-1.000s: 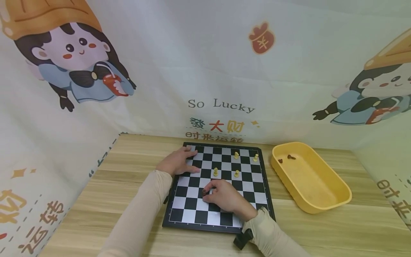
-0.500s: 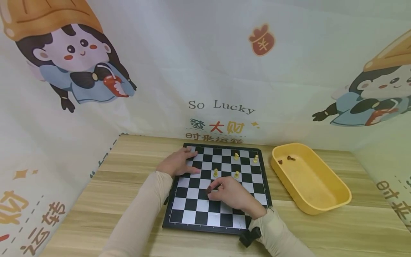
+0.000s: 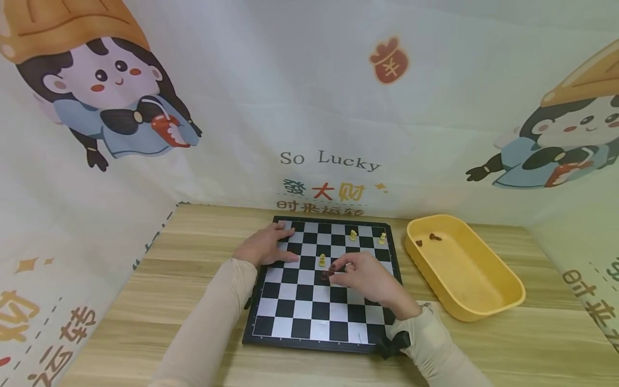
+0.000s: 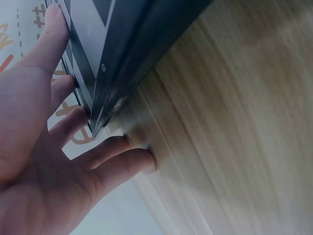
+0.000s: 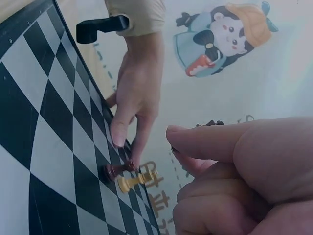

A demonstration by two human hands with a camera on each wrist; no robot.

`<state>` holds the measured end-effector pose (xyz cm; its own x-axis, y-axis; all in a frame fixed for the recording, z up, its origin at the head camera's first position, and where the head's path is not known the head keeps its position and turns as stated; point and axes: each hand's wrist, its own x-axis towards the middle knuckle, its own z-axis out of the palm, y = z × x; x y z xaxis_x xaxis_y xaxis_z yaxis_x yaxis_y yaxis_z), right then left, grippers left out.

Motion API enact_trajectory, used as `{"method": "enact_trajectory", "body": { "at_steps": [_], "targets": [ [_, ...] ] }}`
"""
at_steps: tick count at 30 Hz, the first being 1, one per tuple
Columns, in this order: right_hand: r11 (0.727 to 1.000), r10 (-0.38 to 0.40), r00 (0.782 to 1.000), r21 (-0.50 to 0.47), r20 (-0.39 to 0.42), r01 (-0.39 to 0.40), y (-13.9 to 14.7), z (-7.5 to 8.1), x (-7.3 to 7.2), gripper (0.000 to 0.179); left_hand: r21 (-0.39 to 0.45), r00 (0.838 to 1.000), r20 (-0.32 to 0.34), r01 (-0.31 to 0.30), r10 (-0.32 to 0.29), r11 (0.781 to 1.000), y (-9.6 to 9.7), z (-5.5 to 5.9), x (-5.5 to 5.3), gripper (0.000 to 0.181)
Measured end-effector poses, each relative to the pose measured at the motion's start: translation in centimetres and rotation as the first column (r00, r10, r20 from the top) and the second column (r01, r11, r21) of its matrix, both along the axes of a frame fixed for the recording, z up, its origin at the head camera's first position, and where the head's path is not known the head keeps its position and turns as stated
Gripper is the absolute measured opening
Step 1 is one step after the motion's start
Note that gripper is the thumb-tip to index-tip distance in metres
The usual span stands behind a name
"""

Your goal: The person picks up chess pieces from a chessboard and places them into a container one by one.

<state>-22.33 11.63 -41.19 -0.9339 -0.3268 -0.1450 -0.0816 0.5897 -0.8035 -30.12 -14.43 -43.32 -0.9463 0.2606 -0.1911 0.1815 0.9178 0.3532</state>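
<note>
My right hand [image 3: 367, 277] is over the middle of the chessboard [image 3: 300, 325], pinching a dark brown chess piece [image 5: 212, 123] between thumb and finger, which hide most of it. Just left of those fingertips, another brown chess piece [image 5: 115, 170] stands upright on the board. Beside it is a yellow chess piece [image 5: 134, 182], also upright. Spread over the board's left edge is my left hand [image 3: 263, 247]. In the left wrist view its thumb touches the board's face, and other fingers reach the edge and the wooden table.
Two more yellow chess pieces, one [image 3: 353, 235] and another [image 3: 382, 238], stand at the board's far right. A yellow plastic tray [image 3: 488, 309] sits right of the board on the wooden table [image 3: 193, 226], with a few small brown pieces [image 3: 434, 237] inside. A printed cloth hangs behind.
My right hand has moved right and slightly away from me across the board. A standing brown piece now shows beside its fingertips. A yellow piece is now hidden behind it. My left hand stays put.
</note>
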Motion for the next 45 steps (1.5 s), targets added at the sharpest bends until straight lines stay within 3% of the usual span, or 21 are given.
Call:
{"method": "enact_trajectory", "body": {
  "at_steps": [11, 32, 45],
  "targets": [
    [0.999, -0.035, 0.998, -0.021, -0.048, 0.034, 2.4, 0.6, -0.8, 0.024, -0.009, 1.0, -0.009, 0.011, -0.011, 1.0, 0.0, 0.2, 0.0, 0.086],
    [0.989, -0.073, 0.987, 0.119, -0.146, 0.091, 8.1, 4.7, -1.4, 0.026, 0.002, 1.0, 0.008, -0.001, 0.001, 1.0, 0.0, -0.2, -0.1, 0.087],
    [0.987, -0.075, 0.987, 0.129, -0.143, 0.094, 11.2, 6.6, -2.0, 0.028, 0.007, 1.0, 0.01, -0.012, 0.011, 1.0, 0.0, -0.1, 0.0, 0.086]
  ]
}}
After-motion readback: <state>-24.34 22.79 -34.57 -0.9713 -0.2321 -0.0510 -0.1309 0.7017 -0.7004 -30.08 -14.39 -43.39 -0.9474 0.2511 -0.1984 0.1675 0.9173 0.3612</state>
